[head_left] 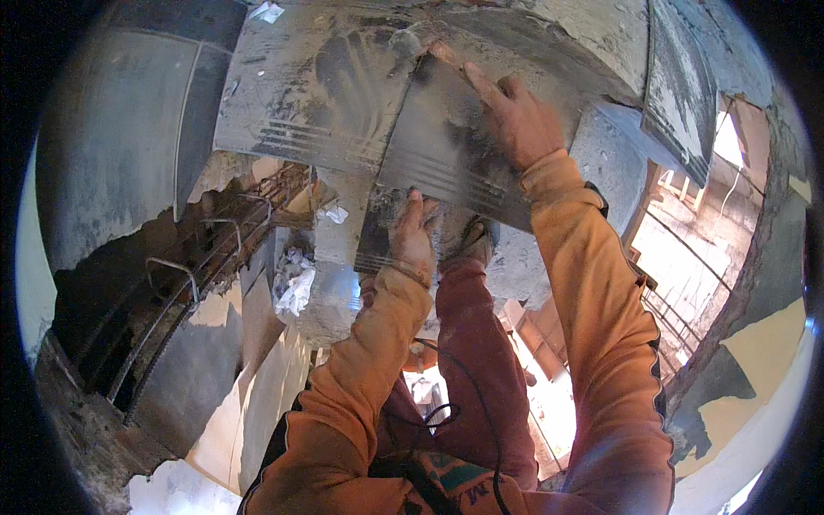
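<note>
A dark grey stair tile (442, 142) with grooved lines along its near edge lies on the step in front of me. My left hand (414, 245) is at that near edge, one digit laid on top and its other fingers partly hidden. My right hand (524, 120) rests on the far right part of the tile, its fingers stretched toward the far edge. To the left, a dusty grooved tile (300, 103) meets the first along a seam. Beneath the near edge, a dark upright piece (375, 236) shows beside my left hand.
A narrow dark slab (682, 86) leans at the far right, beside a bright gap. Bent metal bars (172, 266) border an opening at left. Crumpled white wrapping (294, 281) lies below the left tile. A black cable (472, 378) hangs over my leg.
</note>
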`<state>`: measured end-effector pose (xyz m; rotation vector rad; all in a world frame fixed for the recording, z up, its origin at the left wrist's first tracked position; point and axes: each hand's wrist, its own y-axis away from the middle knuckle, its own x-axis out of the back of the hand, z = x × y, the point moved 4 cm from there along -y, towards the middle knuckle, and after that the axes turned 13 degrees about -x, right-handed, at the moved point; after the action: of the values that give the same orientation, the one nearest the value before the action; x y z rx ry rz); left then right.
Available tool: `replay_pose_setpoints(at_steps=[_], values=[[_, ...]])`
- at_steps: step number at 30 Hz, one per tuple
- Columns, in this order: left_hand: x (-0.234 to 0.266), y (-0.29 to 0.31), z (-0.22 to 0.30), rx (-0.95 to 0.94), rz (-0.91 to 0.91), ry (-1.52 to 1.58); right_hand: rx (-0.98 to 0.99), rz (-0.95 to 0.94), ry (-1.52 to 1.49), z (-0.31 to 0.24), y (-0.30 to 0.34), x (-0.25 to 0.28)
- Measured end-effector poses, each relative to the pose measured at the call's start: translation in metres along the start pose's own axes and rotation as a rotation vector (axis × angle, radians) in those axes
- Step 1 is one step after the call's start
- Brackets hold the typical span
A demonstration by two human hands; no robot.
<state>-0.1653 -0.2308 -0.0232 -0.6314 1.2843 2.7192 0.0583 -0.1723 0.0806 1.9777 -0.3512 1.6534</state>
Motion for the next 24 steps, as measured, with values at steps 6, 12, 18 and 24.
replay_pose_setpoints(at_steps=[6, 12, 18, 24], values=[[0.002, -0.003, 0.003, 0.005, -0.027, -0.028, -0.179, 0.007, -0.067, 0.033, 0.015, 0.004], [0.019, -0.009, -0.010, 0.010, -0.030, -0.032, -0.244, 0.005, 0.004, 0.075, 0.028, -0.006], [0.012, -0.011, -0.009, 0.010, -0.060, -0.045, -0.324, 0.055, 0.041, 0.121, 0.059, -0.009], [0.010, -0.015, -0.010, 0.049, -0.080, -0.006, -0.370, 0.121, -0.089, 0.159, 0.087, -0.008]])
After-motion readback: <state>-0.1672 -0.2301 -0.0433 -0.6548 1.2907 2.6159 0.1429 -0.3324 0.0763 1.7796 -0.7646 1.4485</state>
